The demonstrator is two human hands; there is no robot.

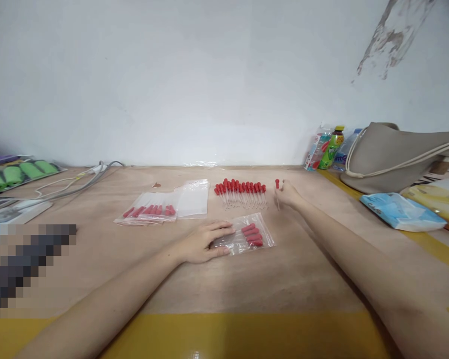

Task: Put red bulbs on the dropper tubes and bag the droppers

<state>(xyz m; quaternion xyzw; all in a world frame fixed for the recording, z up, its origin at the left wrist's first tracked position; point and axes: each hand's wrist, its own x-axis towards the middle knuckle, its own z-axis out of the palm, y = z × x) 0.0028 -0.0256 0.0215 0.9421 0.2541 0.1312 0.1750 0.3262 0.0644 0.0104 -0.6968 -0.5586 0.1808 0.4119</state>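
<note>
My left hand [205, 242] lies on a clear zip bag [267, 230], its fingers spread over the bag's left part. Inside that bag are several droppers with red rubber bulbs [252, 235]. My right hand [290, 193] pinches a single dropper [277, 184], held upright with its red bulb at the top. Just left of it, a row of loose red-bulbed droppers [243, 188] lies on the table, thin clear stems toward me. Farther left is a stack of filled zip bags [149, 209], and flat empty-looking bags [192, 199] overlap it.
Drink bottles [331, 149] stand by the wall at the back right, beside a grey bag [392, 154]. A blue packet [402, 212] lies at the right. Cables [82, 182] and a tray of green rolls [22, 172] are at the left. Yellow tape [224, 334] edges the wooden table.
</note>
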